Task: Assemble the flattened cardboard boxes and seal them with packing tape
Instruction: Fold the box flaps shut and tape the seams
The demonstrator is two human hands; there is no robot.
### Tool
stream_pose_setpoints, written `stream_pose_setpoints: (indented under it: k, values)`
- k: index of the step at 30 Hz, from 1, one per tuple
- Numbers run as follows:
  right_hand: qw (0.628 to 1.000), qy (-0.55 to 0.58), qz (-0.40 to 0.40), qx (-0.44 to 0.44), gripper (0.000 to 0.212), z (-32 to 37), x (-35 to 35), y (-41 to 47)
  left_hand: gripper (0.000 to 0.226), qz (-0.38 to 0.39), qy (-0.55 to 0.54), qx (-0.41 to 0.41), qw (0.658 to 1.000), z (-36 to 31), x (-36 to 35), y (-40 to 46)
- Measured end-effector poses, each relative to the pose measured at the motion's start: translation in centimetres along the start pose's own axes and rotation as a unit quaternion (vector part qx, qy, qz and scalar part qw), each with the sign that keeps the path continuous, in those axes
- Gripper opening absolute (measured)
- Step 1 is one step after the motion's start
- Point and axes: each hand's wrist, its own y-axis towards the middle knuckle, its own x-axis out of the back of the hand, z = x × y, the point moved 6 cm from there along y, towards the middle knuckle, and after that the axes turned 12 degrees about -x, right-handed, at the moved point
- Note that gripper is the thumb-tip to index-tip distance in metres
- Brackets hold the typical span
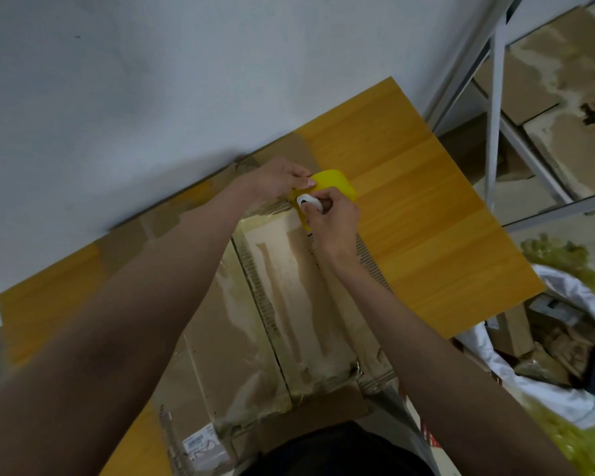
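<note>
Taping the box's far edge

A blurred, unreadable label (200,444) marks the near corner of the cardboard box (289,304) on the yellow table (426,207); at its far edge the right hand (334,218) grips a yellow tape dispenser (337,183), the left hand (279,180) pinching its tip; bare tabletop lies to the right.

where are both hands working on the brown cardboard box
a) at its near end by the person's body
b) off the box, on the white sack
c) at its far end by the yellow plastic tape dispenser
c: the left hand and right hand meet at the yellow plastic tape dispenser at the far end of the brown cardboard box.
</note>
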Motion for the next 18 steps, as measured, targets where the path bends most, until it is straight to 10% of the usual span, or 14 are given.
stream_pose_setpoints:
  k: [18]
  values:
    - [0.979, -0.171, 0.110, -0.030, 0.011, -3.9, 4.0, -0.1, 0.040, -0.020, 0.032, 0.024, 0.999, 1.0, 0.7, 0.3]
